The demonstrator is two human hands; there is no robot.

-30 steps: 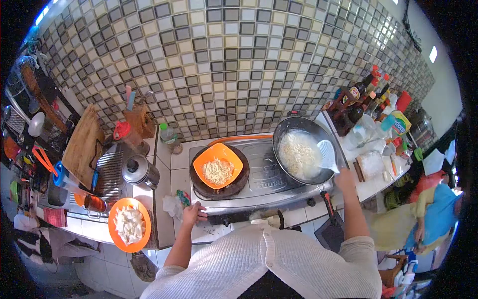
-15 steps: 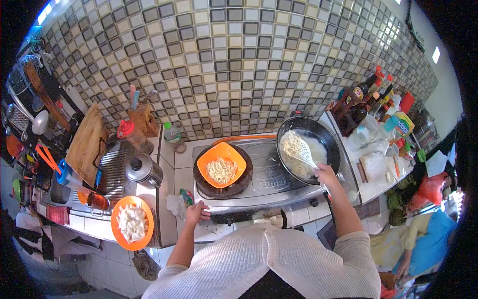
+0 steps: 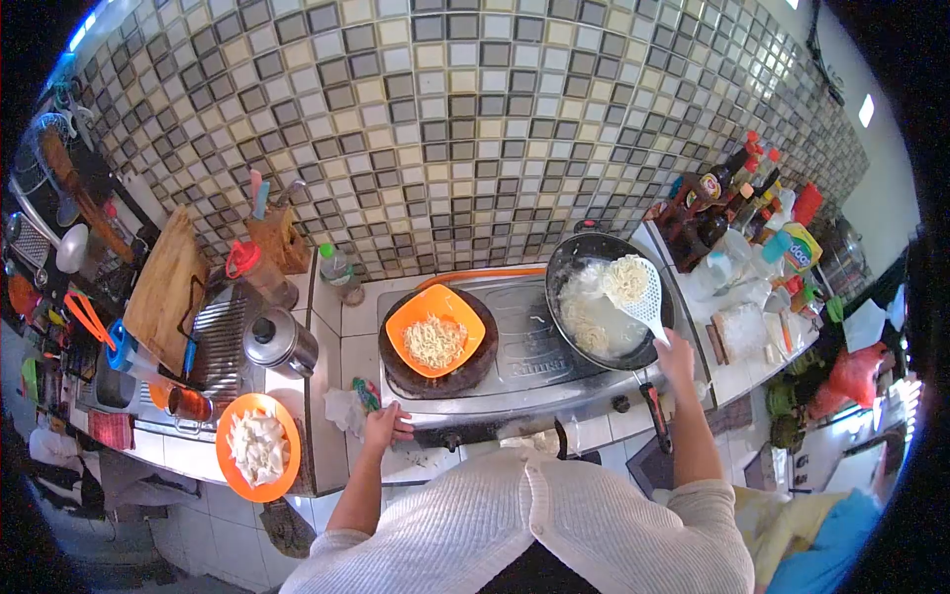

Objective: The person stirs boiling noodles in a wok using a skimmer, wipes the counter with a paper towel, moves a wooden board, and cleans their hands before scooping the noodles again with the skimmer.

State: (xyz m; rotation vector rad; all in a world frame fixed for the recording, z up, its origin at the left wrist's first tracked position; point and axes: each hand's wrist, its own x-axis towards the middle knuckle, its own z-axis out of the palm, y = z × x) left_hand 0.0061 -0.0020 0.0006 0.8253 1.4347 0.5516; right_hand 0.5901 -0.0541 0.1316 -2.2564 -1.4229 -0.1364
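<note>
Head view: right hand, closed around white perforated skimmer; noodles, heaped on it over frying pan, could slide off if it tilts; left hand, fingers loosely apart, beside crumpled plastic bag.

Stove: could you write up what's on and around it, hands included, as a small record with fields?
Right hand: grips the white slotted spoon
Spoon load: pale strands, over the pan
Pan: black; cloudy liquid and strands inside
Left hand: by the stove's front edge, near a plastic bag
Orange bowl: strands inside
Orange plate: white pieces
</note>
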